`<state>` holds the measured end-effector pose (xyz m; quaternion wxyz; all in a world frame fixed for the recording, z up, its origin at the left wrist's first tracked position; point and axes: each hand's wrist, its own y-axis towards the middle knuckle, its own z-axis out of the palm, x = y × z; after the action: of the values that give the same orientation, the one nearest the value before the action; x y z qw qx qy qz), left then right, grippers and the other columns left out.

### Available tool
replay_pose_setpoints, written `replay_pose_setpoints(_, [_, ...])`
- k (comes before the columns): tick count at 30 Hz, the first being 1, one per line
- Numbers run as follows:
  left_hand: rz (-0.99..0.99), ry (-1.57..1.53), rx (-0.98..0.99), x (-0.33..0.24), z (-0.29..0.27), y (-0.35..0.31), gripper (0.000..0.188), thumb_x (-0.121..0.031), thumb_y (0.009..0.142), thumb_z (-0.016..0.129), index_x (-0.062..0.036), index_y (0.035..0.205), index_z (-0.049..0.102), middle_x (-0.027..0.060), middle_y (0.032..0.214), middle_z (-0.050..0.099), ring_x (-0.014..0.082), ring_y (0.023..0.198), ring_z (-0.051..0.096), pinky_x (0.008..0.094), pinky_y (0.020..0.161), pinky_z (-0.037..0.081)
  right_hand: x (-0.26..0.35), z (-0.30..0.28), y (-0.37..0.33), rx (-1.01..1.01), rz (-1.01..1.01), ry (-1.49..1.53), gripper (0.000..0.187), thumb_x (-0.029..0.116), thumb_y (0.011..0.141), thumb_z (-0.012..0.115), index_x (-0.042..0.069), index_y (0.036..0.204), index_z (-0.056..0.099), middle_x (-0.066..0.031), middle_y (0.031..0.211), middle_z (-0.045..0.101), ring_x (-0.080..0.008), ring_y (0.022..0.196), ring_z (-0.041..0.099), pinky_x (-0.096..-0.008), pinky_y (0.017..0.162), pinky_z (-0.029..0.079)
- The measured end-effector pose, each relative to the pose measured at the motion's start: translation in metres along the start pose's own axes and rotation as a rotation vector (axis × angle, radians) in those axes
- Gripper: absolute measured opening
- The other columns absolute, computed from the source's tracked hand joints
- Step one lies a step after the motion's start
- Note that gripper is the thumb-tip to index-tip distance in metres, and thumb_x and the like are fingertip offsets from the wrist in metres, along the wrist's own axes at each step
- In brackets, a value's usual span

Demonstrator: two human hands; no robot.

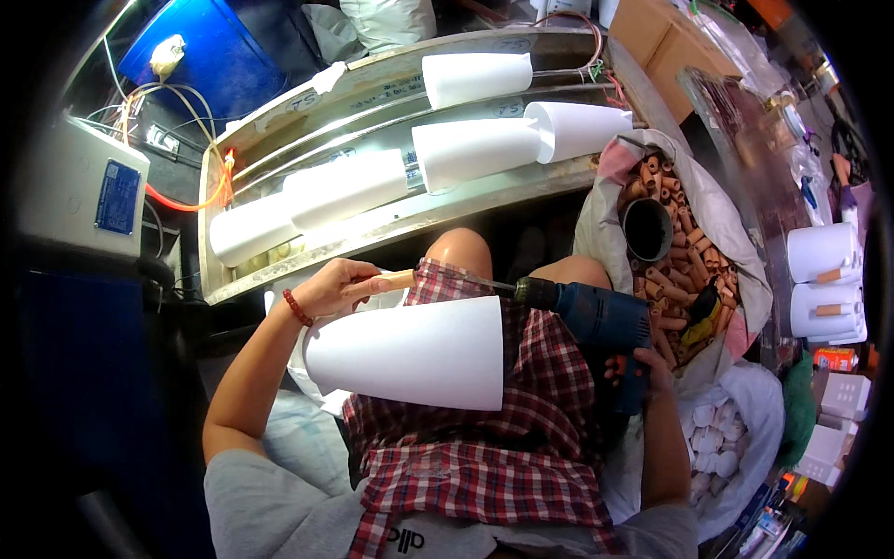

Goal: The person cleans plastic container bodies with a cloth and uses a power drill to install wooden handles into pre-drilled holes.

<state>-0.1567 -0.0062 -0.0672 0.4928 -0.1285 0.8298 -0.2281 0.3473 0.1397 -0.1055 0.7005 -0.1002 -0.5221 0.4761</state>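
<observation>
While the person sits, the head view looks down on the lap and both hands.
Left hand [337,286]: fingers closed around the tan tube end [399,279] of the white cone [410,352].
White cone: lies across the checked shorts [521,419], wide end toward the person's left arm.
Right hand [643,368]: fingers wrapped tight on the grip of the blue drill [601,321]; its chuck points to the cone's narrow end.
Sack of tan tubes [684,252]: just beside the right knee.
Metal rack [372,177]: in front of the knees, with more white cones [475,149] lying on its rails.
White rolls [824,279]: at the far right, well apart from the hands.
</observation>
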Motion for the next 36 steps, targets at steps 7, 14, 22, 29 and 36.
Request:
replay_pose_setpoints(7, [0.088,0.053,-0.007,-0.004,0.002,0.022,0.036,-0.035,0.089,0.059,-0.0022,0.103,0.066,0.0043,0.069,0.06,0.0095,0.057,0.05,0.0245,0.051,0.041,0.001,-0.002,0.001,0.007,0.001,-0.004,0.057,0.028,0.076,0.066,-0.006,0.118,0.048,-0.0215,0.092,0.064,-0.0313,0.076,0.067,-0.0361,0.059,0.057])
replay_pose_setpoints(14, [0.167,0.068,0.029,-0.007,0.005,0.032,0.042,-0.039,0.087,0.061,-0.004,0.11,0.065,0.0084,0.078,0.066,0.0131,0.062,0.056,0.026,0.057,0.047,0.001,0.002,0.004,-0.059,-0.014,-0.049,0.061,0.03,0.07,0.065,-0.004,0.118,0.049,-0.0217,0.084,0.065,-0.0307,0.065,0.067,-0.036,0.051,0.056])
replay_pose_setpoints(22, [0.313,0.147,0.096,-0.035,0.013,0.045,0.034,-0.028,0.086,0.064,-0.0003,0.105,0.066,0.0153,0.086,0.068,0.0197,0.073,0.065,0.0306,0.065,0.053,0.005,0.005,0.001,-0.051,0.007,0.015,0.06,0.023,0.071,0.066,-0.006,0.12,0.047,-0.0219,0.089,0.065,-0.0309,0.071,0.067,-0.0349,0.057,0.057])
replay_pose_setpoints(29, [0.402,0.323,0.09,-0.055,0.02,0.059,0.03,-0.026,0.083,0.068,0.0012,0.096,0.067,0.0187,0.077,0.065,0.0279,0.063,0.063,0.0337,0.059,0.049,0.015,0.014,0.005,-0.007,-0.002,0.014,0.054,0.015,0.069,0.064,-0.006,0.116,0.049,-0.0205,0.082,0.065,-0.0303,0.066,0.066,-0.035,0.055,0.055])
replay_pose_setpoints(36, [0.308,0.377,0.072,-0.067,0.026,0.049,0.029,-0.025,0.081,0.07,0.0007,0.095,0.067,0.0157,0.071,0.064,0.0267,0.06,0.062,0.0315,0.056,0.048,0.018,0.013,0.017,0.068,-0.036,0.039,0.044,0.011,0.071,0.064,-0.005,0.111,0.053,-0.0165,0.076,0.065,-0.024,0.061,0.065,-0.0326,0.053,0.054])
